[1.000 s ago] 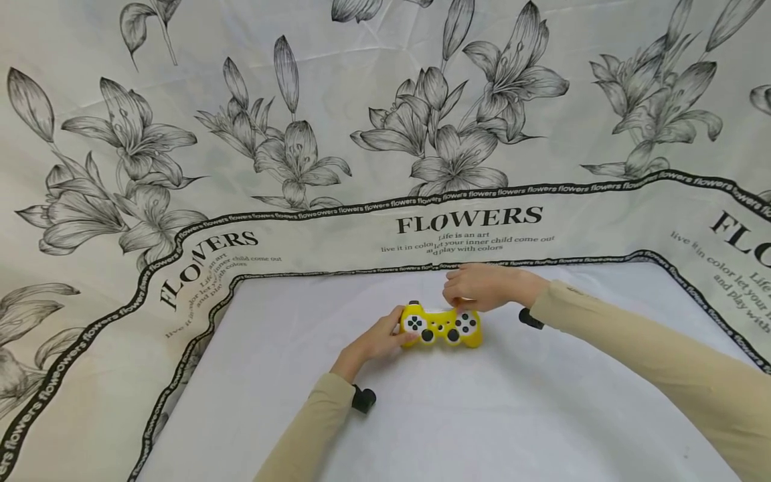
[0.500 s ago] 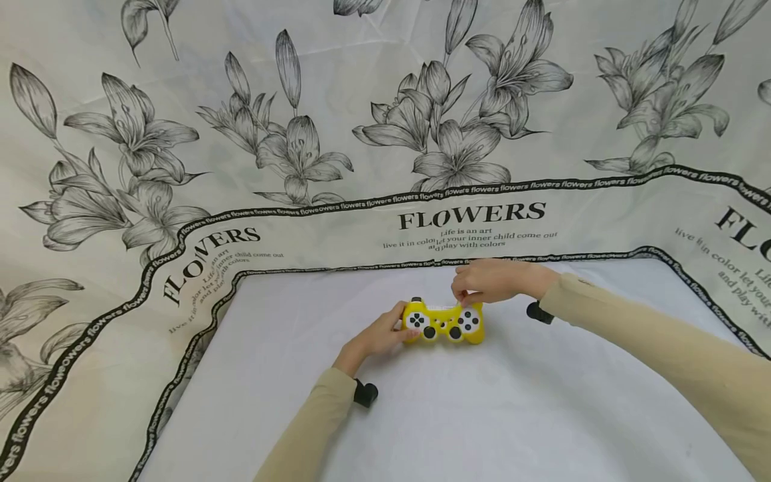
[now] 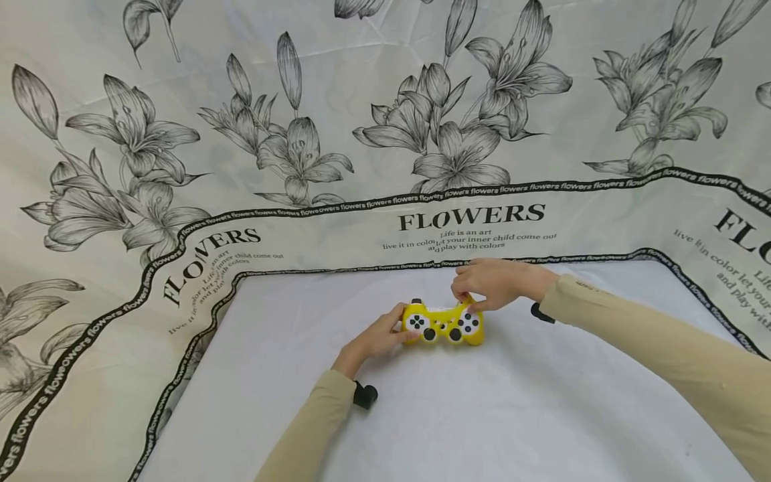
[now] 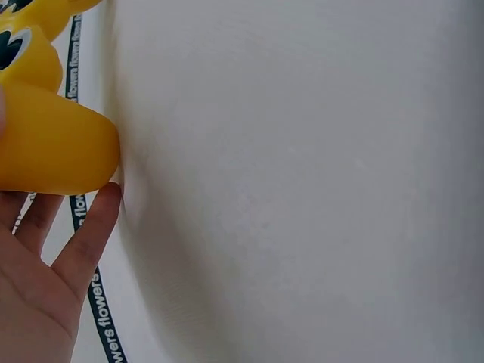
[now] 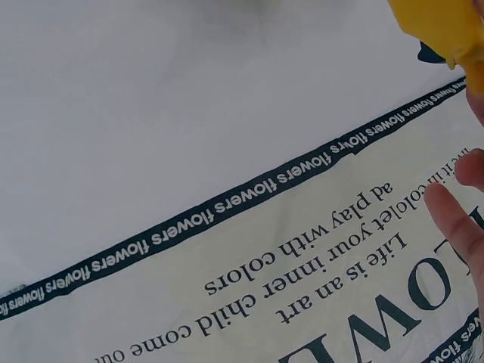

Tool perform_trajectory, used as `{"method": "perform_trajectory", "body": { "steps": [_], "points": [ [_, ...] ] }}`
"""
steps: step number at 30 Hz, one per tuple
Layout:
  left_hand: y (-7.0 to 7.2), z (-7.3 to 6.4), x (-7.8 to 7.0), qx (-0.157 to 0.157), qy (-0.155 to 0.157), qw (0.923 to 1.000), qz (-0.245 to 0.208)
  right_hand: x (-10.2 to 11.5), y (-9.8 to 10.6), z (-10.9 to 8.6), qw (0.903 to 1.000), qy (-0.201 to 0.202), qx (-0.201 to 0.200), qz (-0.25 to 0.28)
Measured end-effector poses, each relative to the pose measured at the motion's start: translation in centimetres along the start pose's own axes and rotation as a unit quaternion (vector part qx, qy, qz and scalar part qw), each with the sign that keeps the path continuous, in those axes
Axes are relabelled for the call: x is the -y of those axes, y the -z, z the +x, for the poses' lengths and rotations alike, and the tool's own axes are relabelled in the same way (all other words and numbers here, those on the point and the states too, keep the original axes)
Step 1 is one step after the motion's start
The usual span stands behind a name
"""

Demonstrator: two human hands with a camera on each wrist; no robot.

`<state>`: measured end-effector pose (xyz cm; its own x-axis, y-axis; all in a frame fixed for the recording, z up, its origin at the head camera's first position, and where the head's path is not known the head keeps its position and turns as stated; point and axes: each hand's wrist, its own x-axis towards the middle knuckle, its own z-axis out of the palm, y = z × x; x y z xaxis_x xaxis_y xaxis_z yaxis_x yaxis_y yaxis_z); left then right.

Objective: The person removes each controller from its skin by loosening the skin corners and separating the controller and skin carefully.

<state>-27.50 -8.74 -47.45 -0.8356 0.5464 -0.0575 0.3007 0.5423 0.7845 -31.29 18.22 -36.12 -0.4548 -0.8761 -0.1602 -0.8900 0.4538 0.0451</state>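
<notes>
A yellow game controller [image 3: 442, 321] with white button areas and black sticks is held just above the white surface, its face toward the head camera. My left hand [image 3: 379, 336] grips its left end, thumb on the front; the left wrist view shows fingers [image 4: 89, 238] behind the yellow grip [image 4: 60, 144]. At the top right corner my right hand [image 3: 496, 282] pinches a bit of yellow, which looks like the edge of a soft cover, drawn up toward the fingertips. In the right wrist view this yellow edge [image 5: 442, 26] shows a dark part beside it, and most of the hand is out of frame.
A white cloth [image 3: 458, 415] covers the table. Behind it rises a hanging fabric [image 3: 325, 241] printed with flowers and lettering, close beyond the right hand. Each wrist carries a black camera band [image 3: 365, 395].
The right hand has shifted slightly right along the controller's top edge, and yellow material now shows raised between its fingertips. The left hand keeps its grip; the head view has shifted slightly.
</notes>
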Motion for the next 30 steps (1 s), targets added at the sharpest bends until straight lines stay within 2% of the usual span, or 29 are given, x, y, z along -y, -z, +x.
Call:
{"method": "perform_trajectory", "body": {
  "steps": [6, 16, 23, 26, 30],
  "points": [
    [-0.25, 0.42, 0.20, -0.002, 0.004, 1.0000, 0.004, -0.14, 0.01, -0.09, 0.9996, 0.006, -0.011, -0.025],
    [-0.37, 0.72, 0.08, -0.002, -0.021, 0.9998, -0.002, -0.58, 0.40, -0.27, 0.9998, -0.002, -0.008, -0.017],
    [-0.39, 0.43, 0.06, -0.001, -0.013, 0.9999, -0.004, -0.48, -0.25, -0.48, 0.9997, -0.005, -0.012, -0.019],
    [-0.40, 0.20, 0.23, -0.003, 0.000, 1.0000, -0.007, -0.38, -0.34, -0.41, 0.9989, 0.005, -0.031, -0.035],
    [-0.41, 0.10, 0.57, -0.010, 0.007, 0.9998, -0.016, -0.35, -0.34, -0.16, 0.9979, 0.019, -0.035, -0.051]
  ]
}}
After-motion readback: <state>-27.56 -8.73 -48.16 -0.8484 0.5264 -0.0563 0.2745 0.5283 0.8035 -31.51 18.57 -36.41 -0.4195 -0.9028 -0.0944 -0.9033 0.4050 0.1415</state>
